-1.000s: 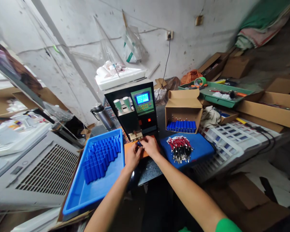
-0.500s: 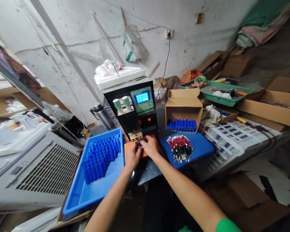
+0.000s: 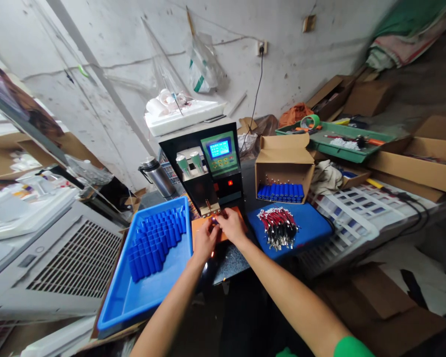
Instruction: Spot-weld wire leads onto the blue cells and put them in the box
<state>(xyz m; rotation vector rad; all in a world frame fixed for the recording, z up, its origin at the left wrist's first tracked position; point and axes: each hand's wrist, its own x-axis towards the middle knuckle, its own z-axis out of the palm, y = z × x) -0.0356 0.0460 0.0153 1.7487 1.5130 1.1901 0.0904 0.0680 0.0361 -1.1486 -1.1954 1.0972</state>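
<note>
My left hand (image 3: 207, 237) and my right hand (image 3: 230, 224) meet in front of the black machine (image 3: 223, 196), over its orange base plate (image 3: 198, 225). Between their closed fingers is a small blue cell, mostly covered, held up against the machine's tips. The machine's screen (image 3: 220, 148) is lit, and a red light glows below it. A blue tray (image 3: 154, 292) with rows of blue cells (image 3: 148, 258) stands to the left. On the right, a bundle of red and black wires (image 3: 278, 227) lies on a blue pad (image 3: 312, 225).
An open cardboard box (image 3: 284, 163) behind the pad holds blue cells with wires. A steel flask (image 3: 158, 177) stands left of the machine. Farther right are a green tray (image 3: 360, 153) and a white plastic crate (image 3: 353, 218). A foam tray (image 3: 186, 116) tops the machine.
Small orange sparks now show below my left hand and near the table's front edge. Both hands have stayed in nearly the same place at the machine.
</note>
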